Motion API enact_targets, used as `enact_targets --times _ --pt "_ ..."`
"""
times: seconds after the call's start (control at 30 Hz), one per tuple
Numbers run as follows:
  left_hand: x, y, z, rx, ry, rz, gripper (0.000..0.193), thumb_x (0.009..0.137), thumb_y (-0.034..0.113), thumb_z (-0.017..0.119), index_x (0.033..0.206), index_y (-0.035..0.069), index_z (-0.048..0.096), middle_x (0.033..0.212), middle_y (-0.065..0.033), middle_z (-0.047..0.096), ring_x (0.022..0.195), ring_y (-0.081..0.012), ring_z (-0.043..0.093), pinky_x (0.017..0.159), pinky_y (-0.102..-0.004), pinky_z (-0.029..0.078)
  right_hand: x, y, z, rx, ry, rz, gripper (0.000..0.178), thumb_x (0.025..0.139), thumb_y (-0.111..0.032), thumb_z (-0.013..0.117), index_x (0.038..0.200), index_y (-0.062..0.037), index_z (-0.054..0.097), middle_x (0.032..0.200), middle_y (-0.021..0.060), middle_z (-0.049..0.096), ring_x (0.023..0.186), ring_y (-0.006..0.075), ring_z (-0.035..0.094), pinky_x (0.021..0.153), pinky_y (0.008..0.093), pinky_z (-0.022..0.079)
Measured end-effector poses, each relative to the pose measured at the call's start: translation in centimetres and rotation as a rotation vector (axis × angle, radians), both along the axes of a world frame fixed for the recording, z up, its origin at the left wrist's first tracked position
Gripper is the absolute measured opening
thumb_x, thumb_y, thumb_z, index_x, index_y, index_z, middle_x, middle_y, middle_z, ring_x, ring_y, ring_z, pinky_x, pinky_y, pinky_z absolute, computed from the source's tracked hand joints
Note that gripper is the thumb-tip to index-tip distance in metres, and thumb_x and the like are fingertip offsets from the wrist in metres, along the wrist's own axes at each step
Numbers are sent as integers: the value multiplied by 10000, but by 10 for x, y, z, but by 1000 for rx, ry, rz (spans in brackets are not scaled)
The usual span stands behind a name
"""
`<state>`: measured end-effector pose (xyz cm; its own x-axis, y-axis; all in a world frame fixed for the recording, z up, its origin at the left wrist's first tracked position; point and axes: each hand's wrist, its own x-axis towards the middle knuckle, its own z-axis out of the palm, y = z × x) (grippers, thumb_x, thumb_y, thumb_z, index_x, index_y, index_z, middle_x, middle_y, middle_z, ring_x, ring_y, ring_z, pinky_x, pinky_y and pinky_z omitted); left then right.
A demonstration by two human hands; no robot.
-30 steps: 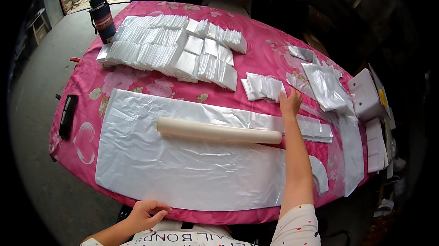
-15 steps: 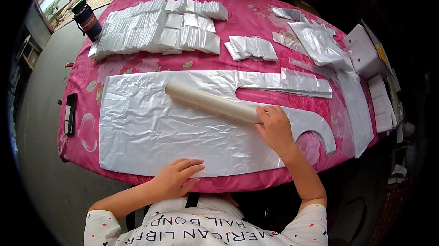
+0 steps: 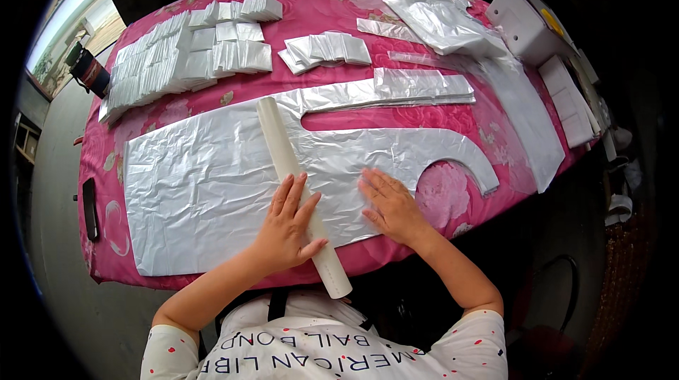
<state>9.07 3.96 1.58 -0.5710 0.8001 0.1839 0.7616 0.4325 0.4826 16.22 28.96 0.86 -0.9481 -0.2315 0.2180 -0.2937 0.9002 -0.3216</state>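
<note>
A stack of thin white plastic bags (image 3: 205, 175), wrinkled and lying flat, spreads over the near half of the table. Across it rests a long off-white tube (image 3: 279, 139), slanting from far to near, its near end past the table's front edge. My left hand (image 3: 286, 228) lies on the tube's near part, fingers spread and the thumb across it. To the right, my right hand (image 3: 389, 207) is slightly blurred and rests open on the plastic, apart from the tube. The bag stack has a long handle strip and a curved one on its right side.
Rows of folded white packets (image 3: 163, 55) cover the far left, with a smaller pile (image 3: 329, 50) beside them. Loose clear plastic (image 3: 453, 23) lies far right, near a white box (image 3: 523, 23). A dark phone-like object (image 3: 90, 209) and a dark bottle (image 3: 88, 69) are at the left.
The tube has swung from lying nearly crosswise to pointing toward me. My right hand has let go of its end, and my left hand has come onto it. The view has shifted right.
</note>
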Motion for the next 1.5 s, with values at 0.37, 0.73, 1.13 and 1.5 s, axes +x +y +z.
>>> enact_targets --times 0.37,0.73,1.13,1.5 --pt "-5 16 9 4 -9 -37 560 724 377 605 1145 14 536 1413 -233 267 1341 -415 170 1073 -485 216 32 176 -30 58 210 -823 321 864 -135 503 1137 15 582 1225 192 535 1156 327 492 987 376 379" --pt "-7 19 10 -13 15 -72 560 727 361 603 1163 24 503 1418 -244 241 1340 -433 153 1069 -486 216 25 114 15 -60 406 -801 90 709 -48 660 766 -22 595 891 102 652 834 282 608 776 367 464" --pt "2 -2 35 636 -1366 287 270 878 170 597 1071 -15 562 930 -80 660 843 -155 628 743 -292 508 7 -109 53 -541 157 111 272 702 -117 728 927 -39 595 902 94 610 775 252 602 679 335 496" --pt "3 -26 22 424 -1167 253 138 875 110 586 938 -6 628 835 -78 673 718 -118 627 651 -253 512 -26 -105 62 -254 257 89 337 684 -231 745 976 -115 625 884 19 583 898 192 546 1017 432 229"
